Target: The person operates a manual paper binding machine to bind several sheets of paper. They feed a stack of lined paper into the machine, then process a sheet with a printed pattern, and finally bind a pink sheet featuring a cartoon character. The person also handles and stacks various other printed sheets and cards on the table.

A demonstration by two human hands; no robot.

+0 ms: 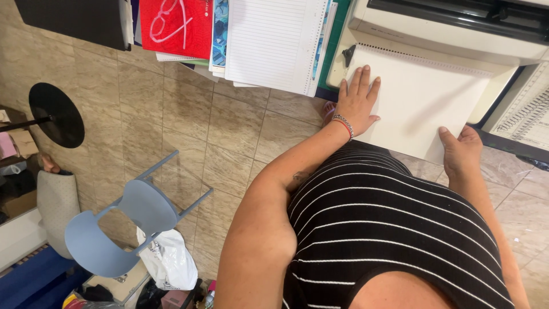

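Lying flat on the bed of the binding machine (452,28), one white sheet stack (420,100) has its punched edge, a single row of small holes, pushed up against the machine's mouth, apparently so the holes stay lined up with it. Two hands steady it: the left hand (357,100) rests palm-down on the near left part, fingers (361,77) spread and flat, pressing rather than gripping; the right hand (460,150) takes the near right corner, thumb on top, the other fingers hidden beneath, so I cannot tell how tightly they close. One beaded bracelet (344,125) circles the left wrist. Left of the machine on the counter lies a fanned pile of notebooks: one lined pad (273,43) and one red cover (174,26) show plainly. Farther left, on the tiled floor (171,114), stand one blue chair (123,226) and one white plastic bag (168,260).
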